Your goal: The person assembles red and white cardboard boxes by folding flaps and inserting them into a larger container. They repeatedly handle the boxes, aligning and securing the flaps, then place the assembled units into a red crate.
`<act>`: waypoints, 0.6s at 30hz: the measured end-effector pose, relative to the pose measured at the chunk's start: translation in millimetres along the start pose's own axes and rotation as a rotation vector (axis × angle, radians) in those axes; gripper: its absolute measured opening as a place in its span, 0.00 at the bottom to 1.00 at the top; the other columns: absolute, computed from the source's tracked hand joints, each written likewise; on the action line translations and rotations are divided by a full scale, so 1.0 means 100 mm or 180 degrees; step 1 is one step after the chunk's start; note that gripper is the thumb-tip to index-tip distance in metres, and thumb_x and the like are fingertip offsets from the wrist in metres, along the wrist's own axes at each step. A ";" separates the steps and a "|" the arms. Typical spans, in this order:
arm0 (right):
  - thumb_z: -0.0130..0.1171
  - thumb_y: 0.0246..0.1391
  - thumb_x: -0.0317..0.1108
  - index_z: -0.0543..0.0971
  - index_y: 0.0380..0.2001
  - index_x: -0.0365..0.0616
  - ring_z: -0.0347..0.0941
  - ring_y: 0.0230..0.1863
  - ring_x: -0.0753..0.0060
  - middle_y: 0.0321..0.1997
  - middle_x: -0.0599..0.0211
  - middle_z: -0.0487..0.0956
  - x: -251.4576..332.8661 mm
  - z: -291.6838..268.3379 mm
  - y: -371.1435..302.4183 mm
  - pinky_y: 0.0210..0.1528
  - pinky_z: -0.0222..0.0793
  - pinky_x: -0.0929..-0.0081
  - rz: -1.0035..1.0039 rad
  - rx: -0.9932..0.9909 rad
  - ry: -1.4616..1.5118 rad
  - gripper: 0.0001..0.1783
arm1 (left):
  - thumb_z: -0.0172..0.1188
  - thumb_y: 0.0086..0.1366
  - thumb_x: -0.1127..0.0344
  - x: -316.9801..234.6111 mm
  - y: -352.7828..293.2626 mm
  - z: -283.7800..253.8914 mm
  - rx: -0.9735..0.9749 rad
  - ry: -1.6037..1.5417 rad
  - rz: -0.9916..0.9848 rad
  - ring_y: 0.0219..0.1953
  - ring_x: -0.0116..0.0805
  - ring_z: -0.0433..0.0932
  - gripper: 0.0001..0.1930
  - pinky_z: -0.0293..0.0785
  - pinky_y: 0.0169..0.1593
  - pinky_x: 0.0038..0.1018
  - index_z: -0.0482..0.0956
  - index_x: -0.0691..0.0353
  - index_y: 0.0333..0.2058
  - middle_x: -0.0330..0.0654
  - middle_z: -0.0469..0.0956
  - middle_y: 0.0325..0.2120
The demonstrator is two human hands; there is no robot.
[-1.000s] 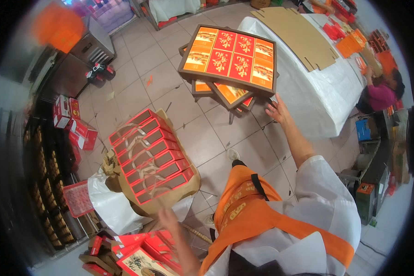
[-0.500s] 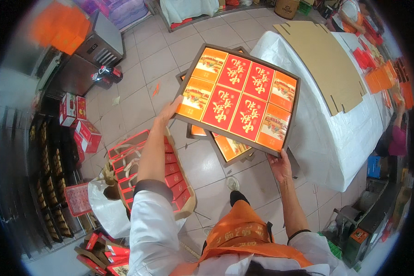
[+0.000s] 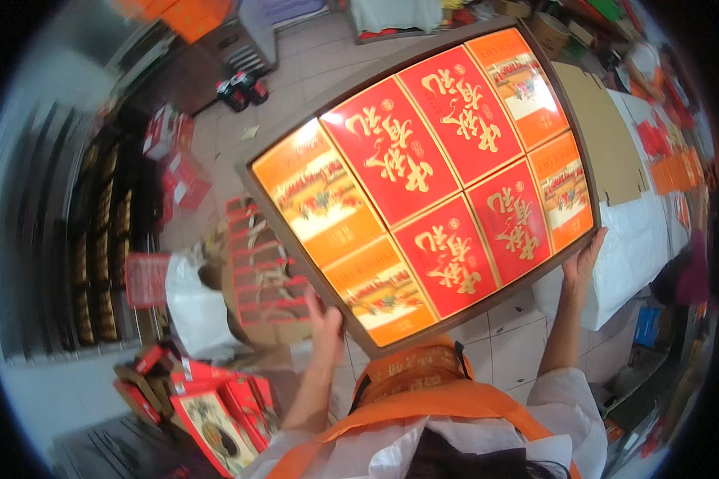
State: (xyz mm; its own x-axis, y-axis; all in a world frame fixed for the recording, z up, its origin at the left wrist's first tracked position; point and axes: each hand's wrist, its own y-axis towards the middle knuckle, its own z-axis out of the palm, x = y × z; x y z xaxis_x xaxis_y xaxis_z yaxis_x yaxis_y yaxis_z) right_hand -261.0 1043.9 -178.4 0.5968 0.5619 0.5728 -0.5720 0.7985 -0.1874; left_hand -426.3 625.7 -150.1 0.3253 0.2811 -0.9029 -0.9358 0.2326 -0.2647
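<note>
Both my hands hold up a large dark-brown-rimmed tray [image 3: 351,86], tilted and close in front of me. Several red boxes [image 3: 391,152] with gold lettering fill its middle. Orange boxes [image 3: 307,199] with printed scenes line its two ends. My left hand [image 3: 325,319] grips the rim at the lower left side, the thumb showing and the other fingers partly hidden by the tray. At the lower right corner, my right hand [image 3: 587,251] is closed on the rim, its fingers partly behind it. The floor behind the tray is largely hidden.
A carton of red gift bags [image 3: 256,271] stands left of the tray, beside a white bag [image 3: 193,307]. Red packages [image 3: 232,415] lie lower left. A white-covered table [image 3: 639,239] with brown cardboard [image 3: 603,136] is at right. A person [image 3: 645,68] works far right.
The tray has come up closer to me and turned counterclockwise, my hands moving with it. The stacked trays seen beneath it before are now hidden. My view has shifted.
</note>
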 end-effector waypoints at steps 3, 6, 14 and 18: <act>0.47 0.58 0.58 0.58 0.61 0.42 0.61 0.60 0.65 0.61 0.64 0.64 -0.72 0.26 -0.92 0.60 0.61 0.62 -0.0063 -0.0294 -0.1234 0.37 | 0.60 0.57 0.71 -0.28 -0.30 -0.37 -0.0017 -0.0726 -0.0188 0.48 0.38 0.72 0.34 0.74 0.47 0.33 0.51 0.60 0.59 0.48 0.67 0.49; 0.54 0.55 0.50 0.61 0.59 0.42 0.62 0.59 0.68 0.59 0.64 0.66 -1.03 0.08 -1.60 0.58 0.64 0.63 0.1037 -0.0264 -0.0667 0.34 | 0.61 0.55 0.72 0.02 -0.95 -0.35 -0.0776 -0.0841 0.0090 0.46 0.38 0.73 0.34 0.73 0.48 0.33 0.52 0.63 0.57 0.48 0.69 0.46; 0.58 0.47 0.43 0.66 0.54 0.39 0.71 0.51 0.61 0.52 0.59 0.73 -1.07 -0.55 -1.73 0.55 0.68 0.59 0.2360 0.0277 -0.0764 0.32 | 0.62 0.58 0.64 0.43 -1.94 -0.52 -0.1211 0.0434 0.0089 0.51 0.33 0.66 0.37 0.65 0.52 0.30 0.50 0.61 0.60 0.44 0.67 0.48; 0.57 0.47 0.42 0.65 0.54 0.38 0.71 0.50 0.62 0.51 0.59 0.72 -1.23 -0.60 -1.53 0.51 0.70 0.60 0.2407 0.0289 -0.0879 0.32 | 0.62 0.55 0.65 0.01 -2.38 -1.14 -0.1385 0.2876 0.0292 0.52 0.45 0.66 0.39 0.65 0.52 0.39 0.50 0.62 0.61 0.48 0.67 0.48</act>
State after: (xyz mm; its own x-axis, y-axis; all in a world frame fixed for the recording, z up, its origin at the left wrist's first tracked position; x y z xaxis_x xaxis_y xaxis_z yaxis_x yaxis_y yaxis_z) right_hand -213.4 865.6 -268.7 -0.1236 0.8597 0.4957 -0.8156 0.1965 -0.5442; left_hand -218.7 464.0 -126.3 0.1936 -0.5726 -0.7967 -0.9790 -0.1655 -0.1190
